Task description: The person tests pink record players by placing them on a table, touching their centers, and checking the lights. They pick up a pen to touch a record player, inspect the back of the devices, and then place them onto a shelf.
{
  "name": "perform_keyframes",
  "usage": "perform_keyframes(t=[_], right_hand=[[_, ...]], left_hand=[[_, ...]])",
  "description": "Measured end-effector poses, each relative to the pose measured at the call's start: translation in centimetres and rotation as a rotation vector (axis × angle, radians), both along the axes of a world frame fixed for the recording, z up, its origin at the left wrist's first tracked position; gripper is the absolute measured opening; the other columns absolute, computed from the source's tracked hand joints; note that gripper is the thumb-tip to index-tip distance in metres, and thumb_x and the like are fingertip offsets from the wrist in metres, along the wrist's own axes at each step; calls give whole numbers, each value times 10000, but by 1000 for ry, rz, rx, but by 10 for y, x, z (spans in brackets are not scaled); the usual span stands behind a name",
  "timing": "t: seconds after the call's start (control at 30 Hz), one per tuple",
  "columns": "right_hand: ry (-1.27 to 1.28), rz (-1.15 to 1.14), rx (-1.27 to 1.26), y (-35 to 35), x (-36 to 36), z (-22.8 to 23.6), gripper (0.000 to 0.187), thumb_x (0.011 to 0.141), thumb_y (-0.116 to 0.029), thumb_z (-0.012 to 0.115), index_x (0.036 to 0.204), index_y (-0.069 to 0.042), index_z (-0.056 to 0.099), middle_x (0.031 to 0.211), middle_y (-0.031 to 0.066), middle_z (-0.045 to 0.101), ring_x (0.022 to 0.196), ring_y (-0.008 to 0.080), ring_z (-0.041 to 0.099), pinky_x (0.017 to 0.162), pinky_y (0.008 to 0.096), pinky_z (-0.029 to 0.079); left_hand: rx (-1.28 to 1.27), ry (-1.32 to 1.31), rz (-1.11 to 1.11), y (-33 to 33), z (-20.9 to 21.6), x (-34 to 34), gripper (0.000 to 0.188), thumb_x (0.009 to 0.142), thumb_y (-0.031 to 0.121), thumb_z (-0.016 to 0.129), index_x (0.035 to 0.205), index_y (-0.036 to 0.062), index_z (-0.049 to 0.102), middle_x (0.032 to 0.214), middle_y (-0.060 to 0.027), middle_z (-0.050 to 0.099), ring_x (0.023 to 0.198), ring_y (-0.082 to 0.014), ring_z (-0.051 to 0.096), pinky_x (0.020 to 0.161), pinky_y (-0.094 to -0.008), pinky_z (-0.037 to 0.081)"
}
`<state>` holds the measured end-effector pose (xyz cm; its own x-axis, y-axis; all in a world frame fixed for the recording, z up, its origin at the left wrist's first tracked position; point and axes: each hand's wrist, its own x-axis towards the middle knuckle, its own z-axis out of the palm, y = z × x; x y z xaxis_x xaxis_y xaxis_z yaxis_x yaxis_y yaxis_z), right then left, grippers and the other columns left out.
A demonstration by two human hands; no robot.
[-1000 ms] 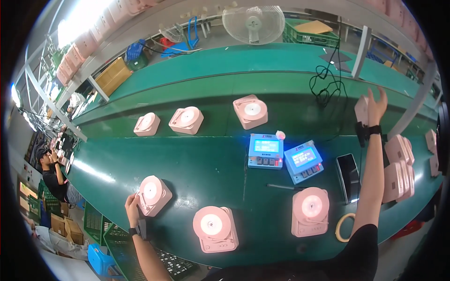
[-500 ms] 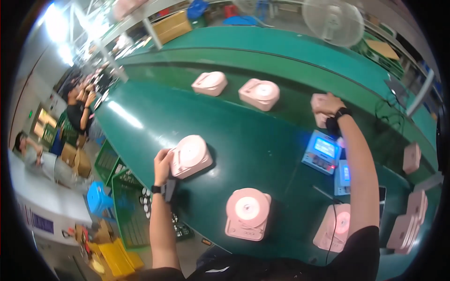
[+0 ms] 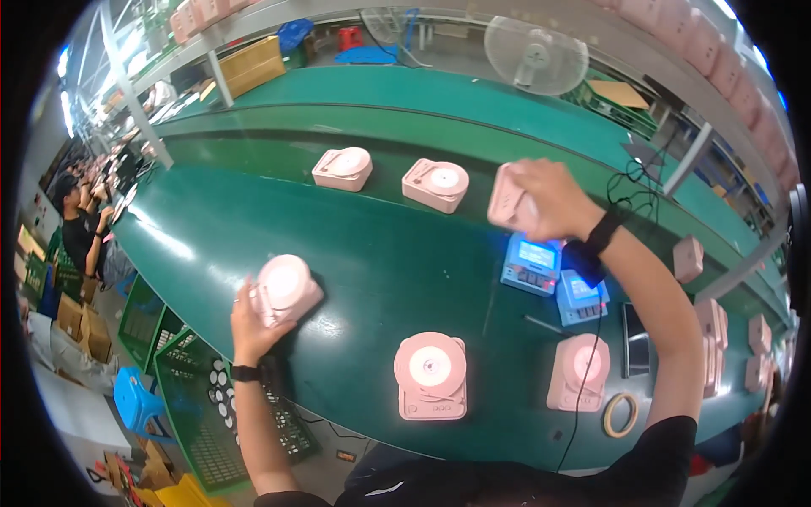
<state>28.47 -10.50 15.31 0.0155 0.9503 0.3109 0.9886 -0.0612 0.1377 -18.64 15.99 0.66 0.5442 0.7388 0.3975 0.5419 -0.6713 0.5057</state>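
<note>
Left-held pink turntable, disc up, right-held pink turntable, part-hidden

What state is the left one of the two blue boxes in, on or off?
On: the left blue box has its screen lit, glowing bright blue and white.

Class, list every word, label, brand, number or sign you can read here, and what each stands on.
No text reads clearly enough to quote.
Left blue screen: pale lines, too blurred to read.
Right blue screen: marks, too blurred to read.
Middle front disc: dark marks, too small to read.
Player at the left hand: none readable.
Player in the right hand: none readable.
</note>
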Motion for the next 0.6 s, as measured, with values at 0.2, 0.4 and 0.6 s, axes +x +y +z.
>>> perform_keyframes(t=[0.2, 0.4, 0.6], right_hand=[[175, 288, -277, 18, -87, -43, 839, 426, -320, 800, 1177, -41, 549, 1095, 144, 566, 971, 334, 549, 794, 414, 443], [352, 390, -377, 41, -119, -80, 816, 485, -303, 790, 1215, -47, 531, 1133, 132, 555, 1055, 322, 538, 837, 431, 437], [367, 426, -331, 54, -124, -101, 803, 513, -246, 776, 1247, -42, 524, 1210, 129, 553, 1153, 316, 515, 920, 454, 413]], left_hand=[[279, 156, 379, 44, 10, -7, 1063, 531, 300, 880, 1403, -4, 352, 1280, -219, 530, 1199, -391, 489, 1003, -456, 403], [321, 96, -282, 46, 66, 162, 967, 615, 322, 842, 1400, 19, 366, 1312, -226, 508, 1260, -390, 433, 1011, -464, 383], [252, 237, -701, 42, 38, 337, 1005, 559, 307, 843, 1402, 39, 367, 1366, -204, 457, 1327, -349, 378, 1061, -477, 354]])
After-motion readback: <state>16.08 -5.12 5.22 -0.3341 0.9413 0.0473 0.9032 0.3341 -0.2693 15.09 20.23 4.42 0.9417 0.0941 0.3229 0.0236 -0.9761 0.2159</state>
